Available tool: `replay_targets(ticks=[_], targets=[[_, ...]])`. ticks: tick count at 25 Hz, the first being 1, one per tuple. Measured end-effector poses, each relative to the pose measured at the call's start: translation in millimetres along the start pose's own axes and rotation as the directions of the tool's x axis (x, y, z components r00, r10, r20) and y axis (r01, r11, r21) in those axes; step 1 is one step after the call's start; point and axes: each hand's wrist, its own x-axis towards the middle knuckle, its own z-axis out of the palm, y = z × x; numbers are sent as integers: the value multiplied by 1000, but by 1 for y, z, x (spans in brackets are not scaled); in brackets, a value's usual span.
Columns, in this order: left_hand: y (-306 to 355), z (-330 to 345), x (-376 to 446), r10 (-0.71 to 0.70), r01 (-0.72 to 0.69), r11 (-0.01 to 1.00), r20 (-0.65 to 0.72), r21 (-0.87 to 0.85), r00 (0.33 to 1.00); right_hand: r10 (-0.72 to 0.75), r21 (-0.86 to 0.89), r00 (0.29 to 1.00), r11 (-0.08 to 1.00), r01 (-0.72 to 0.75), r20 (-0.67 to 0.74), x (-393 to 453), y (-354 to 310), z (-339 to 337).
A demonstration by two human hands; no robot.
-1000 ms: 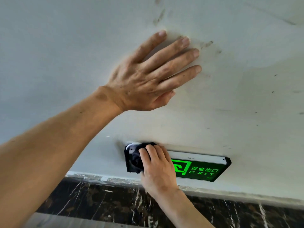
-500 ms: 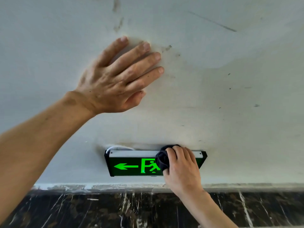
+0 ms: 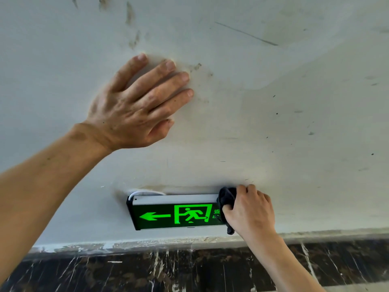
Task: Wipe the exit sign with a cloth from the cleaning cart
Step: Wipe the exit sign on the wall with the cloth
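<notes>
Right hand [image 3: 250, 209] grips the cloth [image 3: 226, 199] at the exit sign [image 3: 172, 213] (right end); left hand [image 3: 134, 106] lies spread flat.

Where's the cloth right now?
In the head view, the dark cloth is bunched in the right hand, pressed on the right end of the exit sign, low on the wall.

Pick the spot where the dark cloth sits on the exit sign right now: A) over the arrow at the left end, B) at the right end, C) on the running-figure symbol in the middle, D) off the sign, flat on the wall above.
B: the right hand presses the dark cloth over the right end of the exit sign, leaving arrow and figure uncovered.
</notes>
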Motion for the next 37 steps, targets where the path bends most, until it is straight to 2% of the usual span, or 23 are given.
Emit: replay_targets(ticks=[3,5,8,10,12,14,21,26,32,37], targets=[[-1,-1,1,-2,2,1000,1,9,1000,78,152,994,984,-90,79,-9,14,-1],[-1,-1,1,-1,1,1000,0,17,1000,116,257,972,952,-167,204,-26,28,8],[0,-1,1,3,-3,1000,2,22,1000,177,356,882,866,-351,438,-58,51,26],[1,-1,1,7,-7,1000,-4,22,1000,237,423,834,773,-473,499,-69,65,29],[0,-1,1,8,-8,1000,-9,15,1000,309,515,833,671,-533,460,-71,79,30],[0,-1,0,5,-5,1000,-11,6,1000,369,621,852,583,-524,372,-67,90,29],[-1,-3,2,4,-4,1000,10,-7,1000,440,892,890,345,-293,122,-37,91,19],[0,-2,2,6,-6,1000,15,5,1000,487,891,873,410,-196,-32,-21,81,21],[-1,2,1,14,-15,999,1,33,1000,382,832,924,517,-200,-15,-10,59,47],[-2,6,0,23,-21,998,-22,58,1000,433,829,899,525,-192,-66,-10,58,64]])
